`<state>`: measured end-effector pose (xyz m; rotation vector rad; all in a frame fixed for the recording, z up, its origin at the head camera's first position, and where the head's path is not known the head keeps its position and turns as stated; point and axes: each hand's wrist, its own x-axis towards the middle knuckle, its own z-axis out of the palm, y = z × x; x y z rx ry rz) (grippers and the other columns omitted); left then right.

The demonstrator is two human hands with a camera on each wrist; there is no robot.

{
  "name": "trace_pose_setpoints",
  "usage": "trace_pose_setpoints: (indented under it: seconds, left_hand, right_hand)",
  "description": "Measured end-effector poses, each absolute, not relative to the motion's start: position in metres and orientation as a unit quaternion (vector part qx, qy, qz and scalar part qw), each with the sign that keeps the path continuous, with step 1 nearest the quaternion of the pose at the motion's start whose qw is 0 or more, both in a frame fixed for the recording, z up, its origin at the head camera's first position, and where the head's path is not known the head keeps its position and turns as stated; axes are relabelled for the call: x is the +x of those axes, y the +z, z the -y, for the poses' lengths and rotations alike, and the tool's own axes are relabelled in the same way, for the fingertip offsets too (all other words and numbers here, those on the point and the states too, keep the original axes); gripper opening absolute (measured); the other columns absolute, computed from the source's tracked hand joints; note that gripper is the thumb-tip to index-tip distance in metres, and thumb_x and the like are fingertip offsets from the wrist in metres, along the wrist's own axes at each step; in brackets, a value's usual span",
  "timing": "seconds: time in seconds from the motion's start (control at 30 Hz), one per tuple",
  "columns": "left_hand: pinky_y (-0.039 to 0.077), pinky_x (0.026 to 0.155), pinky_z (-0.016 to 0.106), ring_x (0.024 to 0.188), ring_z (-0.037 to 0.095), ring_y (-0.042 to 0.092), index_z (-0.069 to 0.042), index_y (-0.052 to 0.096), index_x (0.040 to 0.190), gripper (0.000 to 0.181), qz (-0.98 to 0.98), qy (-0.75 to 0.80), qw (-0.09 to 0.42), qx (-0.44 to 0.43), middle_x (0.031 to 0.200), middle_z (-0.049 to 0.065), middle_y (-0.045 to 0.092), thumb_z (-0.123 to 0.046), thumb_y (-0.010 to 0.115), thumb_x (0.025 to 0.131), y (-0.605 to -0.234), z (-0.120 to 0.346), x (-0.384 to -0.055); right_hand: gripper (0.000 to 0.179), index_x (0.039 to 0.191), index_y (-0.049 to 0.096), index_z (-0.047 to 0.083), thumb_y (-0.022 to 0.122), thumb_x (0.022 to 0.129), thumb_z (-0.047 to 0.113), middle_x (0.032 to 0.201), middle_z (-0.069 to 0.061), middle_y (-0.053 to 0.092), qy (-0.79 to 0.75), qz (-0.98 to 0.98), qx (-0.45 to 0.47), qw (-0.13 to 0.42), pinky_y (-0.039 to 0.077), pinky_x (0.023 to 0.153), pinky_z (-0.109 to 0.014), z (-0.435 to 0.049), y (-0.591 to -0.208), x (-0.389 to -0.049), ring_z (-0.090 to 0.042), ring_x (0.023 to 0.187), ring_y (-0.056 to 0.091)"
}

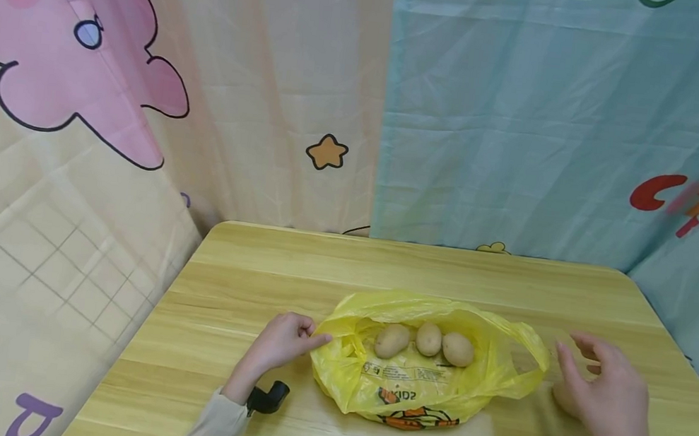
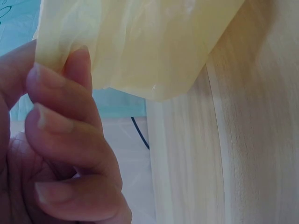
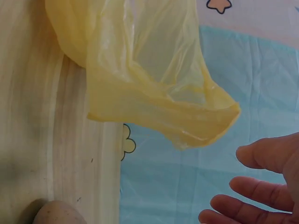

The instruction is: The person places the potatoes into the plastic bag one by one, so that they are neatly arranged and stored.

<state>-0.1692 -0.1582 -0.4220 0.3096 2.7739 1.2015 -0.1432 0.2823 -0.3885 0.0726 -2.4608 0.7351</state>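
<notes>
A yellow plastic bag [image 1: 420,396] lies with its mouth spread wide on the table, three potatoes [image 1: 429,339] inside it. At the bag's left edge my left hand [image 1: 285,343] pinches the plastic between thumb and index finger; the left wrist view shows the thin film [image 2: 135,46] caught there. My right hand [image 1: 613,388] is just off the bag's right handle, fingers spread and holding nothing. Another potato [image 1: 563,399] sits on the table beneath the right hand, partly hidden by it; its top [image 3: 59,213] shows low in the right wrist view.
The wooden table [image 1: 243,256] reaches back to a printed curtain [image 1: 273,96] that hangs behind and along both sides. Black wrist mounts [image 1: 269,398] are strapped on both forearms. Printing shows on the bag's front.
</notes>
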Motion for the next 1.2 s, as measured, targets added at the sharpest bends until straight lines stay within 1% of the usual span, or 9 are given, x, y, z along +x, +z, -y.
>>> trace_pose_setpoints:
  seconds: [0.1,0.2,0.23,0.4,0.57,0.73,0.9,1.07,1.2]
  left_hand:
    - [0.023,0.044,0.022,0.044,0.006,0.025,-0.015,0.045,0.062,0.041,-0.911,0.396,0.051,0.102,0.049,-0.008,0.029,-0.036,0.07,0.086,-0.422,0.158,-0.169]
    - [0.023,0.044,0.022,0.044,0.006,0.025,-0.015,0.045,0.062,0.041,-0.911,0.396,0.051,0.103,0.049,-0.008,0.029,-0.036,0.07,0.086,-0.422,0.158,-0.17]
    - [0.023,0.044,0.022,0.044,0.006,0.025,-0.015,0.045,0.062,0.041,-0.911,0.395,0.051,0.103,0.049,-0.008,0.029,-0.036,0.07,0.086,-0.422,0.158,-0.17]
    - [0.023,0.045,0.022,0.045,0.006,0.026,-0.015,0.046,0.062,0.04,-0.912,0.393,0.05,0.103,0.049,-0.008,0.03,-0.036,0.07,0.086,-0.422,0.158,-0.17]
    - [0.023,0.045,0.022,0.045,0.006,0.026,-0.015,0.047,0.062,0.04,-0.914,0.39,0.049,0.103,0.049,-0.008,0.03,-0.036,0.069,0.086,-0.422,0.159,-0.17]
    - [0.023,0.045,0.022,0.045,0.006,0.026,-0.014,0.047,0.062,0.04,-0.912,0.394,0.05,0.103,0.049,-0.008,0.03,-0.036,0.069,0.086,-0.423,0.159,-0.169]
    - [0.023,0.045,0.022,0.045,0.006,0.026,-0.014,0.046,0.062,0.04,-0.911,0.397,0.051,0.104,0.049,-0.008,0.03,-0.036,0.07,0.086,-0.423,0.159,-0.169]
    - [0.023,0.045,0.021,0.045,0.006,0.027,-0.014,0.047,0.062,0.04,-0.911,0.395,0.047,0.105,0.049,-0.009,0.03,-0.036,0.07,0.086,-0.424,0.159,-0.169]
    - [0.023,0.045,0.021,0.045,0.006,0.027,-0.014,0.047,0.061,0.04,-0.912,0.393,0.047,0.104,0.049,-0.009,0.031,-0.035,0.07,0.086,-0.423,0.159,-0.17]
  right_hand:
    - [0.031,0.105,0.063,-0.007,0.069,0.087,0.017,0.099,-0.028,0.061,0.268,0.927,0.024,0.26,0.046,0.065,-0.035,-0.287,-0.395,-0.143,-0.042,0.082,0.059]
    - [0.034,0.107,0.06,-0.009,0.067,0.088,0.019,0.1,-0.031,0.059,0.258,0.937,0.022,0.235,0.043,0.065,-0.054,-0.291,-0.402,-0.142,-0.044,0.083,0.057]
    - [0.036,0.108,0.06,-0.01,0.066,0.089,0.02,0.101,-0.032,0.058,0.256,0.939,0.021,0.226,0.042,0.066,-0.057,-0.292,-0.404,-0.142,-0.045,0.084,0.057]
    - [0.045,0.113,0.054,-0.013,0.064,0.091,0.024,0.105,-0.037,0.054,0.247,0.954,0.018,0.168,0.039,0.07,-0.06,-0.301,-0.414,-0.143,-0.05,0.093,0.05]
    - [0.057,0.116,0.05,-0.016,0.068,0.088,0.031,0.108,-0.041,0.05,0.234,0.966,0.021,0.111,0.037,0.073,-0.063,-0.309,-0.422,-0.144,-0.054,0.095,0.046]
    - [0.068,0.116,0.051,-0.015,0.078,0.078,0.035,0.109,-0.044,0.047,0.219,0.971,0.034,0.094,0.037,0.075,-0.065,-0.315,-0.429,-0.145,-0.058,0.095,0.046]
    - [0.076,0.118,0.05,-0.012,0.083,0.069,0.037,0.109,-0.044,0.048,0.203,0.976,0.046,0.065,0.038,0.075,-0.065,-0.319,-0.435,-0.148,-0.058,0.094,0.046]
    - [0.08,0.118,0.051,-0.01,0.086,0.064,0.037,0.108,-0.042,0.049,0.187,0.979,0.057,0.049,0.038,0.075,-0.065,-0.324,-0.44,-0.153,-0.059,0.094,0.047]
    - [0.079,0.117,0.052,-0.011,0.086,0.064,0.037,0.11,-0.041,0.05,0.181,0.981,0.06,0.044,0.037,0.077,-0.065,-0.325,-0.442,-0.154,-0.06,0.095,0.046]
